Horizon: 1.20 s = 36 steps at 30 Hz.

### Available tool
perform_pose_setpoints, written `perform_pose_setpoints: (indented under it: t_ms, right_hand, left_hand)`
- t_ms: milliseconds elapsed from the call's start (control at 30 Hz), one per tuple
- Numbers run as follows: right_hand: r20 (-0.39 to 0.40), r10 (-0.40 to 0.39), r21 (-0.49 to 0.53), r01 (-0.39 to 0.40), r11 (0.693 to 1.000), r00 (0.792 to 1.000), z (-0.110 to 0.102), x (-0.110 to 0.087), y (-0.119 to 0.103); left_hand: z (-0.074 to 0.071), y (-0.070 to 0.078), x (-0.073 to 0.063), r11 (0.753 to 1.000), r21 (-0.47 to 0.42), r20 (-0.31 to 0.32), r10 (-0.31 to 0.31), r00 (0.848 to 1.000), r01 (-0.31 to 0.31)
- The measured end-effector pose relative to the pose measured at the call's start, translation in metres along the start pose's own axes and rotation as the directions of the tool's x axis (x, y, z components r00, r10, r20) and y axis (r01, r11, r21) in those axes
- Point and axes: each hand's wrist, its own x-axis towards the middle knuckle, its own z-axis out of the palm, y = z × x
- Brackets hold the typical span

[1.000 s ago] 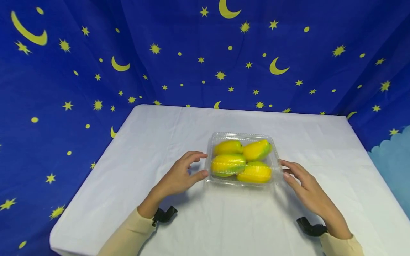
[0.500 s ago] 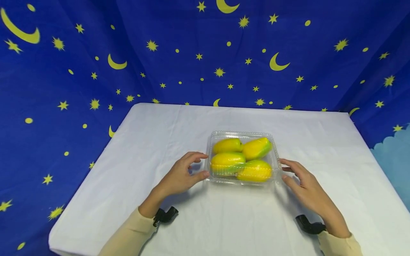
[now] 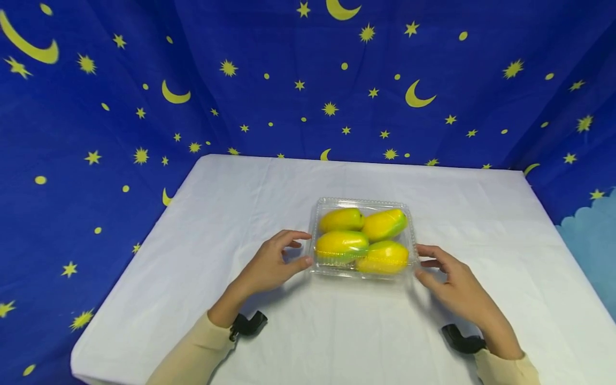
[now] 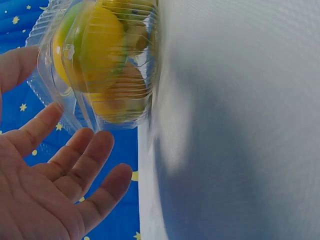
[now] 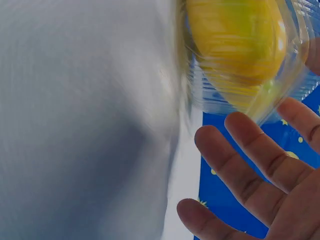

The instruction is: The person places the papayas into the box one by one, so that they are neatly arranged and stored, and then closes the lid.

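Note:
A clear plastic clamshell box (image 3: 358, 275) with its lid down sits on the white cloth, holding several yellow-green mangoes (image 3: 341, 246). At its left side, my left hand (image 3: 274, 264) has thumb and fingertips right at the rim. The left wrist view shows that hand's fingers (image 4: 92, 160) spread and loosely extended beside the box wall. My right hand (image 3: 454, 283) is on the opposite side, thumb and index finger at the right rim. Its other fingers (image 5: 245, 172) reach out relaxed below the box corner in the right wrist view.
A white-covered table (image 3: 366, 331) carries the box near its middle. Behind it and along the sides hangs a blue curtain (image 3: 289, 64) with yellow moons and stars. Black wrist cameras (image 3: 249, 323) sit at both sleeves.
My right hand has shifted slightly left, its fingertips still at the box's right rim. My left hand stays almost in place. The head view has tilted slightly.

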Motion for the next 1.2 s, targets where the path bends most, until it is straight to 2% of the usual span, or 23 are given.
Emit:
perform_pose_setpoints:
  t_ms: [433,833,1033,1200]
  right_hand:
    - [0.025,0.052,0.02,-0.052,0.998,0.998,0.007,-0.001,-0.002]
    - [0.037,0.054,0.048,-0.056,0.997,0.998,0.002,-0.002,0.002]
    - [0.049,0.06,0.135,-0.066,0.989,0.997,0.001,-0.003,0.002]
    - [0.065,0.052,0.251,-0.066,0.966,0.997,0.003,-0.003,-0.001]
  left_hand:
    - [0.006,-0.005,0.0,0.999,-0.047,0.018,-0.013,1.0,0.014]
    - [0.012,-0.006,0.001,0.997,-0.076,0.031,-0.012,0.999,0.015]
    - [0.013,-0.002,0.003,0.993,-0.111,0.04,-0.041,0.998,0.045]
    - [0.013,-0.003,0.004,0.974,-0.211,0.092,-0.064,0.994,0.082]
